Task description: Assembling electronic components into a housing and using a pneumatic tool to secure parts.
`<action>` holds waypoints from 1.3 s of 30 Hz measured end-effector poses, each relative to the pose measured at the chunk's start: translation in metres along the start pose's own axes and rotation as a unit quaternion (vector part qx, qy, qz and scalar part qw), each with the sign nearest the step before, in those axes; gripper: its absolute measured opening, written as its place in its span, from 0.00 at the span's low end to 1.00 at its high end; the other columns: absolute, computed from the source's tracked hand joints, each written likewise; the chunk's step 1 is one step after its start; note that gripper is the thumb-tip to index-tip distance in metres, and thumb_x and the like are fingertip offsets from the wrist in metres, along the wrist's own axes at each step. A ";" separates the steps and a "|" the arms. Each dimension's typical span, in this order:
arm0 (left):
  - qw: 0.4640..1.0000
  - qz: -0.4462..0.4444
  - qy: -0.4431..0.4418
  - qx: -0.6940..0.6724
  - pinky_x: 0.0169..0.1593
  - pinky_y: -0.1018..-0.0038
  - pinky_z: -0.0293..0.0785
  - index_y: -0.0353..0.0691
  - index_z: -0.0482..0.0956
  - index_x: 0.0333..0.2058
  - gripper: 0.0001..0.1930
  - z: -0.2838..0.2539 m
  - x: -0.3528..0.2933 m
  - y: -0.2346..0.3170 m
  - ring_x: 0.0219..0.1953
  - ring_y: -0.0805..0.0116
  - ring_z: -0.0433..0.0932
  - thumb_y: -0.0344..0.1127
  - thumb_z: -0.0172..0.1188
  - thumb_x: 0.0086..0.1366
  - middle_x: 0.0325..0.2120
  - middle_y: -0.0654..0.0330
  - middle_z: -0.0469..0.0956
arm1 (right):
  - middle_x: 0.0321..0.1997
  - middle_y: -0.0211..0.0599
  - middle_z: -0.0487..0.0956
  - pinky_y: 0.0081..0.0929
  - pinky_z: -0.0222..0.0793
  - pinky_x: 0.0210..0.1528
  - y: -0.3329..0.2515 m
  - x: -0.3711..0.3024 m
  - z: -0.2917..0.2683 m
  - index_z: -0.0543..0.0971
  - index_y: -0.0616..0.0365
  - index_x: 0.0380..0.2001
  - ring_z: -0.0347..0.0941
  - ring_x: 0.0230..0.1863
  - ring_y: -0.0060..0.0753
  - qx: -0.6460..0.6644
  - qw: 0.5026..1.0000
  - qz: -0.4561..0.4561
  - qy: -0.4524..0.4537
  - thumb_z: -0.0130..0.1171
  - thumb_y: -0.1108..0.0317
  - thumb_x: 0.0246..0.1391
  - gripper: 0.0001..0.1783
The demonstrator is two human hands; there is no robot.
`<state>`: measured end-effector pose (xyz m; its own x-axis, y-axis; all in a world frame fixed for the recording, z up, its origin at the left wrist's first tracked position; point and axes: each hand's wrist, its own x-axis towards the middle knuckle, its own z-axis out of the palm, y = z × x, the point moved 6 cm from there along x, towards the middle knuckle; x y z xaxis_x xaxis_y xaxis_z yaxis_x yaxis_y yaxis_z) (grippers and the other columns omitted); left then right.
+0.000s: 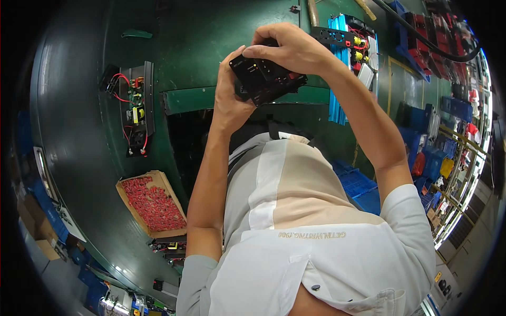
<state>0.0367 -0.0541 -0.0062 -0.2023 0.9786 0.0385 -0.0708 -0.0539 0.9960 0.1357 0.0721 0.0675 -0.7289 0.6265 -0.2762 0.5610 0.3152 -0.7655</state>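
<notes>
A black boxy electronic unit (269,81) is held up over the near edge of the green bench, its panel face turned partly upward. My left hand (231,97) is closed around its left side, thumb near the upper corner. From above and to the right, my right hand (289,48) grips its far side, with the thumb lying along the top edge. My fingers hide the far part of the unit, and its underside is out of sight.
On the left bench lies an opened electronic assembly (137,110) with red wires, and a cardboard box (177,206) of small red parts. Blue finned assemblies (338,100) stand to the right. Blue crates (363,190) sit lower right. A black cable (421,39) arches upper right.
</notes>
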 end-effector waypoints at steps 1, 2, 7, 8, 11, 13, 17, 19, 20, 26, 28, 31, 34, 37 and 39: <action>1.000 -0.004 0.005 0.003 0.63 0.67 0.75 0.44 0.63 0.69 0.49 -0.001 0.000 0.001 0.61 0.62 0.74 0.27 0.78 0.48 0.61 0.57 0.68 | 0.31 0.47 0.83 0.36 0.76 0.41 -0.003 -0.002 0.001 0.85 0.64 0.37 0.81 0.34 0.43 -0.001 1.000 0.001 0.001 0.66 0.47 0.59 0.26; 1.000 -0.004 0.003 0.002 0.63 0.67 0.75 0.44 0.63 0.69 0.49 -0.001 0.000 0.001 0.61 0.62 0.74 0.27 0.78 0.48 0.61 0.57 0.68 | 0.29 0.43 0.80 0.34 0.74 0.38 -0.005 -0.003 0.002 0.83 0.65 0.37 0.79 0.32 0.35 0.001 1.000 0.013 0.003 0.66 0.49 0.61 0.24; 1.000 0.011 -0.002 -0.007 0.64 0.67 0.73 0.44 0.63 0.69 0.49 0.000 -0.003 -0.003 0.62 0.62 0.73 0.26 0.78 0.47 0.61 0.57 0.68 | 0.27 0.41 0.78 0.35 0.74 0.36 -0.003 -0.011 0.001 0.81 0.64 0.38 0.77 0.31 0.32 -0.014 0.999 -0.024 0.033 0.62 0.53 0.66 0.21; 1.000 0.012 -0.002 -0.007 0.64 0.67 0.73 0.44 0.63 0.69 0.49 0.000 -0.003 -0.003 0.62 0.62 0.73 0.26 0.78 0.47 0.61 0.57 0.68 | 0.29 0.43 0.79 0.36 0.73 0.37 -0.004 -0.013 0.001 0.80 0.63 0.39 0.77 0.32 0.36 -0.017 0.999 -0.017 0.033 0.61 0.53 0.66 0.20; 1.000 -0.001 -0.005 -0.002 0.65 0.67 0.72 0.44 0.64 0.69 0.50 0.001 -0.003 -0.004 0.62 0.62 0.72 0.25 0.78 0.47 0.61 0.57 0.68 | 0.31 0.45 0.79 0.37 0.73 0.39 -0.004 -0.015 0.002 0.79 0.63 0.40 0.78 0.34 0.41 -0.024 0.998 -0.027 0.041 0.60 0.55 0.67 0.18; 1.000 -0.005 -0.005 -0.026 0.65 0.66 0.72 0.44 0.64 0.69 0.50 0.001 -0.002 -0.003 0.62 0.62 0.72 0.25 0.78 0.46 0.62 0.57 0.67 | 0.31 0.46 0.79 0.37 0.73 0.40 -0.005 -0.015 0.000 0.79 0.64 0.41 0.78 0.35 0.43 -0.027 0.997 -0.045 0.049 0.60 0.56 0.68 0.18; 1.000 -0.007 -0.010 -0.006 0.66 0.66 0.72 0.42 0.63 0.69 0.51 -0.001 -0.002 -0.002 0.63 0.61 0.72 0.25 0.79 0.46 0.62 0.57 0.67 | 0.45 0.46 0.79 0.39 0.71 0.53 -0.012 -0.021 0.004 0.78 0.60 0.49 0.76 0.50 0.47 -0.088 0.994 -0.071 0.003 0.68 0.55 0.58 0.23; 0.999 0.010 -0.014 -0.033 0.66 0.66 0.71 0.41 0.62 0.69 0.51 0.002 -0.002 0.002 0.63 0.61 0.72 0.27 0.80 0.45 0.63 0.56 0.66 | 0.52 0.46 0.78 0.41 0.69 0.61 -0.019 -0.032 0.005 0.77 0.58 0.54 0.74 0.58 0.48 -0.132 0.987 -0.096 0.003 0.72 0.55 0.53 0.29; 0.999 0.011 -0.013 -0.032 0.66 0.66 0.71 0.41 0.62 0.69 0.51 0.003 -0.002 0.003 0.63 0.61 0.72 0.27 0.80 0.45 0.63 0.56 0.66 | 0.59 0.45 0.74 0.45 0.62 0.67 -0.025 -0.040 0.005 0.73 0.55 0.60 0.67 0.66 0.50 -0.202 0.972 -0.122 0.004 0.75 0.55 0.47 0.38; 0.999 0.030 -0.026 -0.016 0.66 0.64 0.71 0.40 0.64 0.68 0.49 -0.007 -0.002 -0.006 0.64 0.59 0.71 0.31 0.80 0.48 0.62 0.55 0.69 | 0.71 0.46 0.66 0.52 0.50 0.77 -0.051 -0.062 0.013 0.62 0.55 0.73 0.56 0.76 0.52 -0.366 0.909 -0.195 -0.034 0.84 0.63 0.29 0.64; 0.999 0.027 -0.020 -0.003 0.66 0.63 0.71 0.41 0.65 0.67 0.49 -0.007 -0.006 -0.008 0.65 0.58 0.71 0.32 0.81 0.47 0.62 0.55 0.69 | 0.71 0.45 0.66 0.52 0.51 0.77 -0.044 -0.059 0.019 0.62 0.54 0.73 0.57 0.75 0.51 -0.374 0.904 -0.206 -0.011 0.83 0.64 0.30 0.63; 0.999 0.029 -0.011 0.026 0.67 0.63 0.70 0.42 0.65 0.67 0.49 -0.006 -0.004 -0.005 0.65 0.57 0.71 0.32 0.82 0.46 0.63 0.55 0.69 | 0.70 0.44 0.67 0.50 0.52 0.77 -0.039 -0.057 0.017 0.63 0.54 0.72 0.58 0.75 0.51 -0.382 0.897 -0.223 0.013 0.82 0.66 0.31 0.61; 1.000 0.025 -0.005 0.018 0.67 0.63 0.69 0.42 0.65 0.67 0.50 -0.008 -0.004 -0.001 0.66 0.56 0.70 0.32 0.82 0.45 0.63 0.54 0.68 | 0.69 0.44 0.67 0.48 0.54 0.76 -0.047 -0.057 0.016 0.63 0.52 0.72 0.59 0.74 0.51 -0.380 0.898 -0.221 -0.005 0.81 0.67 0.33 0.60; 1.000 0.014 -0.009 0.004 0.68 0.63 0.68 0.42 0.65 0.66 0.49 -0.007 -0.006 0.001 0.66 0.56 0.69 0.31 0.81 0.45 0.64 0.54 0.68 | 0.69 0.44 0.67 0.46 0.59 0.74 -0.045 -0.058 0.013 0.64 0.50 0.72 0.61 0.72 0.52 -0.332 0.918 -0.216 -0.028 0.81 0.68 0.35 0.58; 1.000 0.010 -0.012 0.014 0.69 0.63 0.68 0.41 0.65 0.66 0.48 -0.009 -0.014 0.000 0.67 0.55 0.69 0.30 0.81 0.45 0.64 0.54 0.67 | 0.68 0.45 0.67 0.45 0.62 0.72 -0.043 -0.062 0.010 0.63 0.49 0.72 0.63 0.71 0.53 -0.282 0.933 -0.222 -0.035 0.80 0.70 0.37 0.57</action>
<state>0.0311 -0.0695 -0.0076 -0.1799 0.9819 0.0593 -0.0389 -0.0674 0.9970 0.1527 0.0128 0.1114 -0.9512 0.3031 -0.0583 0.3011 0.8698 -0.3909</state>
